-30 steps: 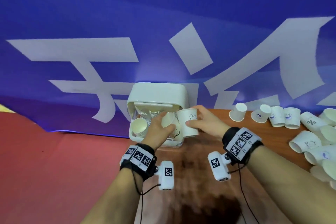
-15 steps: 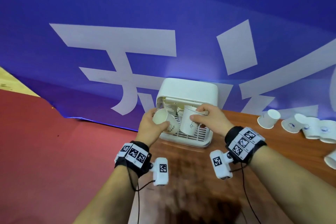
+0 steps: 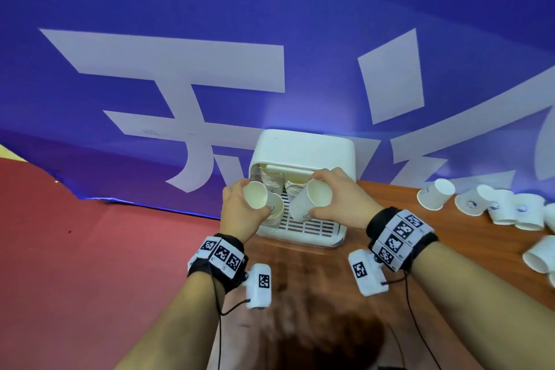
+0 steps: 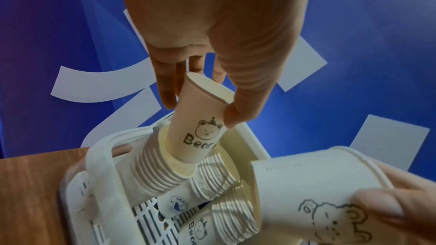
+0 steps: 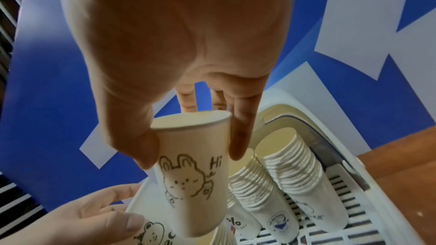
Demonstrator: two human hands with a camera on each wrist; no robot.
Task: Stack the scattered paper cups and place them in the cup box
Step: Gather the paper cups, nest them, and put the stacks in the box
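Cups (image 3: 310, 201) in both hands, at box (image 3: 303, 150)

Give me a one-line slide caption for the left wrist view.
Left hand slots a bear-print paper cup into a stack inside the cup box.

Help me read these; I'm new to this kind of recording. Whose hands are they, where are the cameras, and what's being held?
No machine: a person works bare-handed. One camera sits on the head, one on each wrist. In the head view the left hand holds a bear-print cup, its base entering a stack inside the white cup box. The right hand holds a rabbit-print cup beside it. The box stands on a wooden table, where loose cups lie at right.
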